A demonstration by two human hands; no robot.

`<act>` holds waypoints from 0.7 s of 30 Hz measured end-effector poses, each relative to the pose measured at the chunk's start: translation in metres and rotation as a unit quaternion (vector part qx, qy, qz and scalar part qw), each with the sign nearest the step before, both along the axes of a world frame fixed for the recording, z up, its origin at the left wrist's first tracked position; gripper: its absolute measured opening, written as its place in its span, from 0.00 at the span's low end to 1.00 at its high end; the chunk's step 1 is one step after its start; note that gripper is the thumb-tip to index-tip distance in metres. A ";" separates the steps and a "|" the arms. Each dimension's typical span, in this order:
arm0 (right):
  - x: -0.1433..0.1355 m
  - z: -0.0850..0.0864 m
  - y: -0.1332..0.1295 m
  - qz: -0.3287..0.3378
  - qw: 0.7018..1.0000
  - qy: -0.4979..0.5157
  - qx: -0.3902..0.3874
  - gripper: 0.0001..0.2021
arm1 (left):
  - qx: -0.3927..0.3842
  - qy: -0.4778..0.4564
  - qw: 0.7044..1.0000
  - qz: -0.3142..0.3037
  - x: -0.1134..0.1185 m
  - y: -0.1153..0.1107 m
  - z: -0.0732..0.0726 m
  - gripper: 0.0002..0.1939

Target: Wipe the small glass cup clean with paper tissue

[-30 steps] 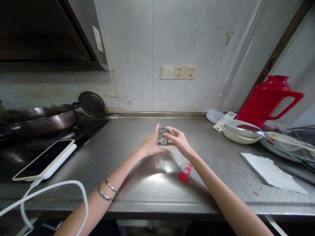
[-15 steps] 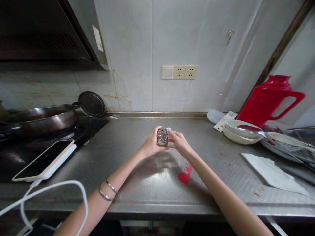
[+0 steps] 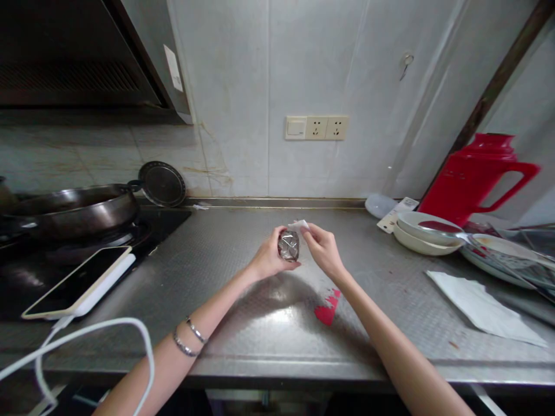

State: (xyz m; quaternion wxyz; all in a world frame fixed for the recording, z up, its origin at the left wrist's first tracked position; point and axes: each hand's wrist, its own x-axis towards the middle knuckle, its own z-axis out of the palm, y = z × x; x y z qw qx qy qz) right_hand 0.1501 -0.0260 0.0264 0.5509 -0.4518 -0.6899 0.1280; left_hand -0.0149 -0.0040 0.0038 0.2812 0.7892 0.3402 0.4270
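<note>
My left hand (image 3: 269, 253) is wrapped round a small clear glass (image 3: 288, 246) with a rounded-square end turned towards me. It is held above the metal counter (image 3: 243, 312). A small piece of white tissue (image 3: 299, 225) is pinched in my right hand (image 3: 321, 245), close to the glass's upper right edge. My right fingertips are partly hidden by the tissue. Below the hands, a torn red scrap (image 3: 326, 309) lies on the counter.
A phone (image 3: 80, 277) with a white cable (image 3: 108, 325) lies at the left beside a pan (image 3: 82, 211) on the stove. On the right are stacked bowls (image 3: 427, 240), a red thermos (image 3: 472, 179) and a folded white tissue sheet (image 3: 481, 306).
My right hand has shifted slightly right and up, off the glass's side, with the tissue now above its rim. The glass has tilted a little in my left hand.
</note>
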 end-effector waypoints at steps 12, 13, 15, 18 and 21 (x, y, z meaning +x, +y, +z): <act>-0.007 0.005 -0.012 0.127 0.992 0.013 0.026 0.15 | -0.043 -0.035 0.998 0.009 0.001 0.002 -0.002 0.40; -0.007 0.006 -0.013 0.136 0.990 0.008 0.036 0.14 | -0.048 -0.041 0.998 0.012 0.001 0.004 -0.004 0.39; -0.006 0.008 -0.015 0.151 0.987 0.000 0.047 0.14 | -0.059 -0.051 0.997 0.023 0.002 0.009 -0.008 0.40; -0.005 0.009 -0.016 0.164 0.986 -0.011 0.032 0.14 | -0.074 -0.057 0.995 0.047 0.002 0.014 -0.013 0.41; -0.004 0.007 -0.013 0.135 0.991 -0.001 -0.002 0.16 | -0.077 -0.039 0.994 0.065 0.000 0.015 -0.012 0.41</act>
